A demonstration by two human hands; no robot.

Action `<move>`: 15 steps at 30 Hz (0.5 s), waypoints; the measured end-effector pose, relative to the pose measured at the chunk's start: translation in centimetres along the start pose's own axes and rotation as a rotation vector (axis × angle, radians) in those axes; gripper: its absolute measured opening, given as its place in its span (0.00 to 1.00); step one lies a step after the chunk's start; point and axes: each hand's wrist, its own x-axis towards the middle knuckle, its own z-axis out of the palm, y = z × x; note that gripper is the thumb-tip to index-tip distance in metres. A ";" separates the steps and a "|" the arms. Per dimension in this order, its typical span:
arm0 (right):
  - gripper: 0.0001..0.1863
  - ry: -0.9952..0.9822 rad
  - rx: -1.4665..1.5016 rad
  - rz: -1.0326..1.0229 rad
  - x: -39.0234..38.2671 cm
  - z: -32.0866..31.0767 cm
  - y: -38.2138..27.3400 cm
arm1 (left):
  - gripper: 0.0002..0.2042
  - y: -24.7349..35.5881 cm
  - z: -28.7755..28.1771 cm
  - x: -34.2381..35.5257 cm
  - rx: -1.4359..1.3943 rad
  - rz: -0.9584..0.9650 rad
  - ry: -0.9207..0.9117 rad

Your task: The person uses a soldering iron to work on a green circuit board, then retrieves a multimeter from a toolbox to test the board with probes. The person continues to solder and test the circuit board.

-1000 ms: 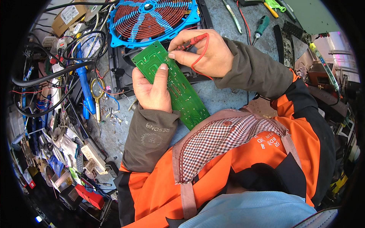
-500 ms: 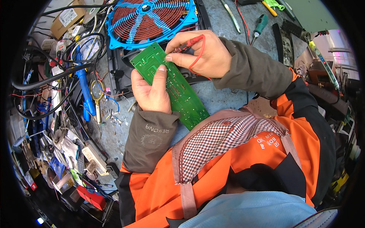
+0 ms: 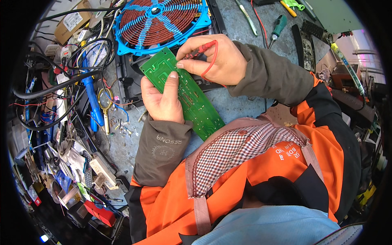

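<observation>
A long green circuit board [image 3: 195, 102] slants across the middle, its lower end against my apron. My left hand [image 3: 165, 98] grips its left edge, thumb laid flat on the board's face. Between the thumb and fingers of my right hand [image 3: 218, 59] is a red test probe [image 3: 201, 50], its red lead looping down past my palm. The probe's tip is hidden behind my fingertips, close to the board's upper right edge; I cannot tell whether it touches. Just beyond my hands lies a round coil [image 3: 161, 24] of brown windings on a blue frame, in a black housing.
Tangled black cables [image 3: 61, 83], a blue tool [image 3: 90, 96] and a magnifying glass [image 3: 105, 100] crowd the left of the workbench [image 3: 124, 149]. A green-handled screwdriver [image 3: 279, 29] and a pair of tweezers [image 3: 247, 18] lie at the far right. A cardboard box [image 3: 73, 22] stands far left.
Almost nothing differs. The right hand with the probe has shifted very slightly left; the board stays in the left hand at the same slant.
</observation>
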 end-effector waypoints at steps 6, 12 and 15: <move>0.09 0.035 0.192 -0.039 0.2 -2.3 -0.6 | 0.12 0.0 0.4 0.0 -0.001 0.011 -0.029; 0.19 0.219 -0.793 -0.214 1.6 -12.1 2.3 | 0.12 0.6 0.3 -0.1 -0.070 -0.033 -0.014; 0.21 0.137 -1.067 0.335 1.9 -13.0 4.7 | 0.13 1.1 0.8 -0.1 -0.091 -0.065 -0.061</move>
